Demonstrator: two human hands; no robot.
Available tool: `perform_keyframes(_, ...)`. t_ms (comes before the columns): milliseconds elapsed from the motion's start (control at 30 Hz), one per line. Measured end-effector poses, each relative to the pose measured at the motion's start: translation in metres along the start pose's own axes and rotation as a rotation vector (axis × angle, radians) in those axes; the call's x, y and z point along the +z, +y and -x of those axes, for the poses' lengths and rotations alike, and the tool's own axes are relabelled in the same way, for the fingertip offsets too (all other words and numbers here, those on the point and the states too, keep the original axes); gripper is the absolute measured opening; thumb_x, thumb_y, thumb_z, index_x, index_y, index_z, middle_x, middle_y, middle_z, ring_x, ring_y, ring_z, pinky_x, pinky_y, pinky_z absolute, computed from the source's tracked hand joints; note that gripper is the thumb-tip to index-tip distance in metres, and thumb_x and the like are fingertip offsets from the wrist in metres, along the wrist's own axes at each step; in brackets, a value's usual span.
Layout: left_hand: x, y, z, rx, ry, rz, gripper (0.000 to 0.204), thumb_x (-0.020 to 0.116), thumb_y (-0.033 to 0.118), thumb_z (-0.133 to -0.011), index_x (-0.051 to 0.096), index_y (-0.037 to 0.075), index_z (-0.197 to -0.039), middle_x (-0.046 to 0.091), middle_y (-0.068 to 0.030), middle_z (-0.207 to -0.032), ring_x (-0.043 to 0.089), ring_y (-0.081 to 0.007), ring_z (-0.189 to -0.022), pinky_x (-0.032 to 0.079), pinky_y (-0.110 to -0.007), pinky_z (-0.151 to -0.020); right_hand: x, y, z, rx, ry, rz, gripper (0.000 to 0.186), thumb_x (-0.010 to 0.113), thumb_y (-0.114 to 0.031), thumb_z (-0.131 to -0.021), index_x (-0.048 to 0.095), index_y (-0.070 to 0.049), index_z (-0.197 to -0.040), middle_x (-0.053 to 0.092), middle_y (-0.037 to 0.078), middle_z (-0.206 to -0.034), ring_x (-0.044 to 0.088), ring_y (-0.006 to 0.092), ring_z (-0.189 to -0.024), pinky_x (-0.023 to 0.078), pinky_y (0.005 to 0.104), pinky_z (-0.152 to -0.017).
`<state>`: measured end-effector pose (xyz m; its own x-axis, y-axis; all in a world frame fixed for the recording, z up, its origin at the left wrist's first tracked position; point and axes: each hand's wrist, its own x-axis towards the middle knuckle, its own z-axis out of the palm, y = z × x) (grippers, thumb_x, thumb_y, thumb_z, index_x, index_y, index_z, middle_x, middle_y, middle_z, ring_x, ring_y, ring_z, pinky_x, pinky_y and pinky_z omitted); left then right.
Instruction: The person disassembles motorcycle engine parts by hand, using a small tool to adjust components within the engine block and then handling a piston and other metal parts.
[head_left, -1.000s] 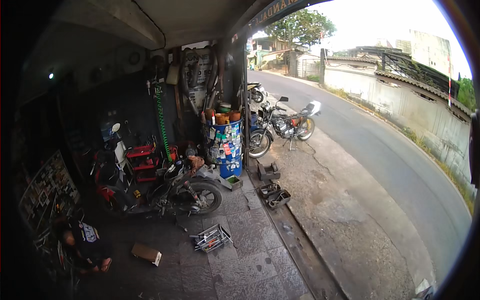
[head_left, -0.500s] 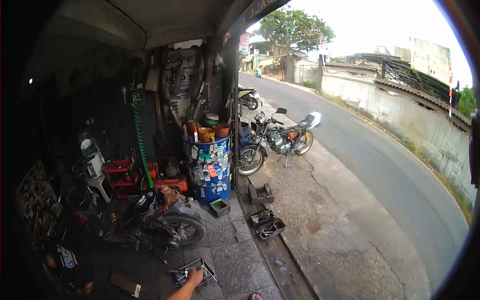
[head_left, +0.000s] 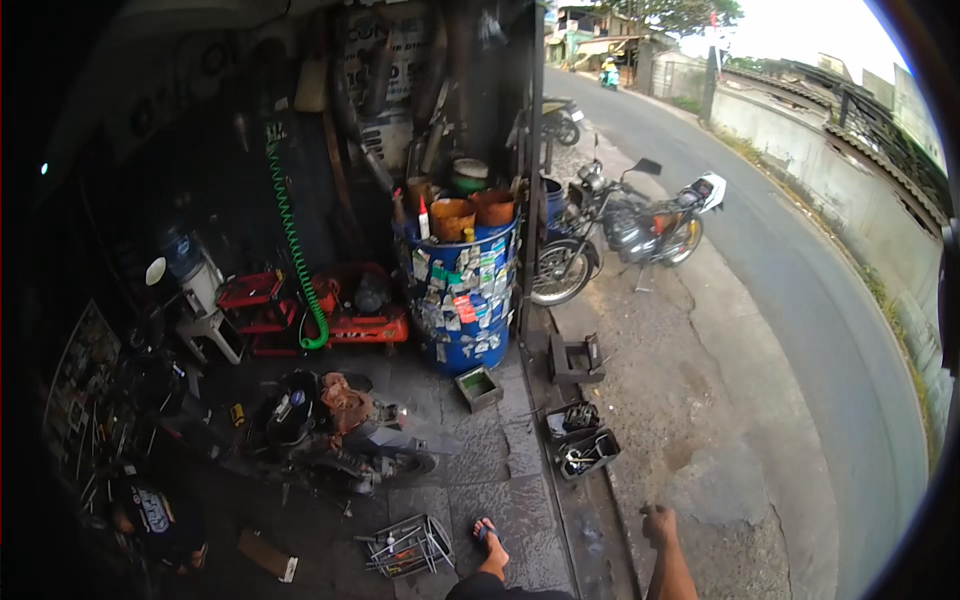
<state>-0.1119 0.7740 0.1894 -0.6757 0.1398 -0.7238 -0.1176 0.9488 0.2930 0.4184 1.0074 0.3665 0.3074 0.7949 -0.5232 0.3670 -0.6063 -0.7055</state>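
My right hand [head_left: 658,525] reaches in from the lower right edge over the concrete strip, its fingers curled closed. What they hold, if anything, is too small to make out. My left hand is out of view. Left of my sandalled foot [head_left: 490,535], on the dark tiles, lies a tray of long metal tools [head_left: 408,547]. Two dark open boxes stand at the shop's edge, beyond my right hand; the nearer box [head_left: 590,455] holds metal pieces.
A partly stripped motorbike [head_left: 350,440] stands on the left, with a crouching person [head_left: 160,520] near it. Farther back are a blue drum [head_left: 460,290] covered with labels and a red compressor [head_left: 365,320]. Another motorbike [head_left: 625,230] is parked by the road.
The view has shifted and tilted down. My left hand, earlier over the tool tray, has gone out of sight. My right hand has come in at the lower right.
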Motion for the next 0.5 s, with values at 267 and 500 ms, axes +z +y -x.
perform_keyframes(267,-0.042,0.082,-0.112,0.248,0.471,0.258,0.059,0.033,0.044,-0.102,0.064,-0.006,-0.1,0.064,-0.029,-0.102,0.059,-0.046,-0.099,0.045,-0.048,-0.088,0.138,0.038,-0.177,0.021,-0.454,0.419,0.041,0.047,-0.034,-0.098,0.071,-0.001,-0.096,0.058,0.009,-0.06,0.051,0.0206,-0.046,0.04,0.0376,-0.042)
perform_keyframes(500,-0.151,0.252,-0.006,0.24,0.882,0.661,0.046,0.051,0.04,-0.099,0.062,-0.005,-0.097,0.063,-0.0198,-0.086,0.061,-0.0333,-0.083,0.047,-0.041,-0.075,0.257,-0.129,-0.234,-0.126,-0.657,0.817,0.025,0.05,-0.027,-0.096,0.07,-0.013,-0.104,0.069,0.009,-0.079,0.066,0.0248,-0.075,0.051,0.0415,-0.067)
